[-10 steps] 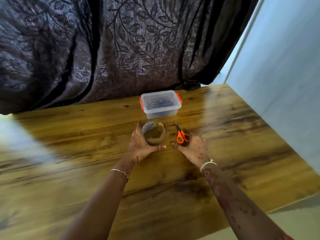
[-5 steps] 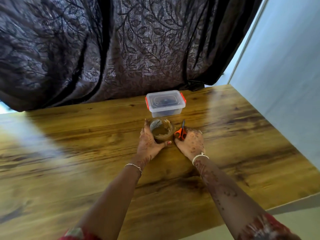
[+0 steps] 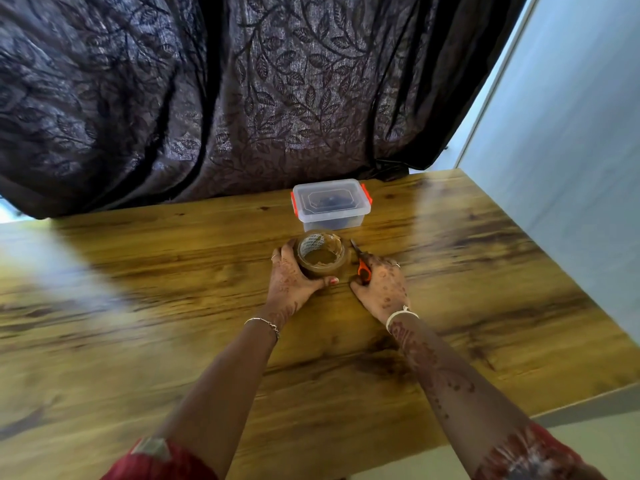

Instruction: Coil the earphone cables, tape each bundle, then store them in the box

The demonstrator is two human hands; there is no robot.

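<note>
brown tape roll [image 3: 322, 253], orange-handled scissors [image 3: 363, 269], leaf-patterned dark curtain [image 3: 242, 91]

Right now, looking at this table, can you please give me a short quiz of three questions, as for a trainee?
1. True or false: the box has its lid on.
2. Which hand grips the tape roll? A) left hand B) right hand
3. Fill in: the right hand holds the orange-handled ____.
Key: 1 true; 2 A; 3 scissors.
</note>
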